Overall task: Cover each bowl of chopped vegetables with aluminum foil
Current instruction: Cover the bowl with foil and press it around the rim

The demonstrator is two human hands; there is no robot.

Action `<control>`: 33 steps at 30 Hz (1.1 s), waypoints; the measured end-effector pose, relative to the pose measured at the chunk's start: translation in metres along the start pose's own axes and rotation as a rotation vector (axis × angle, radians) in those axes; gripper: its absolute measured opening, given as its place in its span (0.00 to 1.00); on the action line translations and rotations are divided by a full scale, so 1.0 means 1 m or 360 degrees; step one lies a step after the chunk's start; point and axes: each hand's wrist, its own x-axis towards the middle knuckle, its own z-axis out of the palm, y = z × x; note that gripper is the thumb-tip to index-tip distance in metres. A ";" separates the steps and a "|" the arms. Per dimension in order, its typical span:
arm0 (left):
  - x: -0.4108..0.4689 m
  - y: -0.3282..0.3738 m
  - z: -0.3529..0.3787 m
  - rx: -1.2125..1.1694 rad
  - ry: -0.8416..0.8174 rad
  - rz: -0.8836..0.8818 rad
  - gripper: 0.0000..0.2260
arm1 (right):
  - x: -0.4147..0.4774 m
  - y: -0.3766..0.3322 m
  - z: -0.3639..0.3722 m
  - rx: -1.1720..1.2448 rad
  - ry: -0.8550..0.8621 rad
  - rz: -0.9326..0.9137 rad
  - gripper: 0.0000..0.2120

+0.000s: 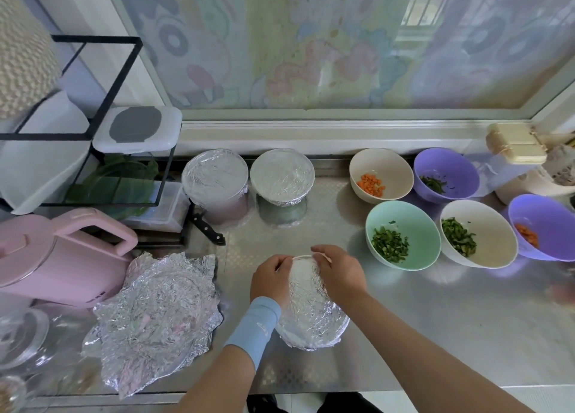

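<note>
Head view: the left hand [270, 277] and right hand [339, 272] clasp the foil-covered bowl [311, 316] at its 12 o'clock rim; uncovered bowls [415, 220] stand toward 2 o'clock on the desk [435, 325].

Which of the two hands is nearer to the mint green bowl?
Right. The right hand lies just left of the mint green bowl; the left hand is farther left, across the foil-covered bowl.
</note>
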 end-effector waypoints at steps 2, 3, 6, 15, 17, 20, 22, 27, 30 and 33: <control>0.003 0.003 -0.006 0.0113 -0.0015 0.0062 0.08 | -0.001 0.001 0.000 0.0038 0.0010 0.0050 0.09; 0.005 0.006 -0.008 0.0139 -0.0033 0.0104 0.10 | -0.002 0.001 0.000 0.0071 -0.0011 0.0074 0.08; 0.009 0.015 -0.006 0.0044 -0.0193 0.0217 0.18 | -0.002 0.002 0.000 0.0190 -0.0018 0.0167 0.08; 0.018 0.013 0.004 0.0026 -0.0257 0.0148 0.08 | 0.000 0.005 0.002 0.0313 -0.0019 0.0208 0.07; 0.018 0.013 0.004 0.0005 -0.0255 0.0112 0.08 | 0.001 0.006 0.002 0.0278 -0.0047 0.0201 0.07; 0.012 0.010 0.006 -0.0037 -0.0213 0.0056 0.08 | 0.004 0.006 0.001 0.0150 -0.0152 0.0139 0.07; 0.008 0.007 0.006 -0.0023 -0.0151 0.0036 0.08 | 0.004 0.005 -0.001 0.0049 -0.0157 0.0083 0.08; 0.008 0.010 0.002 0.0185 -0.0163 0.0123 0.09 | -0.003 0.011 -0.002 0.0074 -0.0036 0.0137 0.07; 0.009 0.019 0.003 0.0063 -0.0279 0.0216 0.16 | -0.004 0.012 -0.002 0.0211 -0.0029 0.0218 0.07; 0.008 0.020 0.007 -0.0007 -0.0309 0.0169 0.16 | -0.004 0.013 -0.001 0.0342 -0.0022 0.0278 0.06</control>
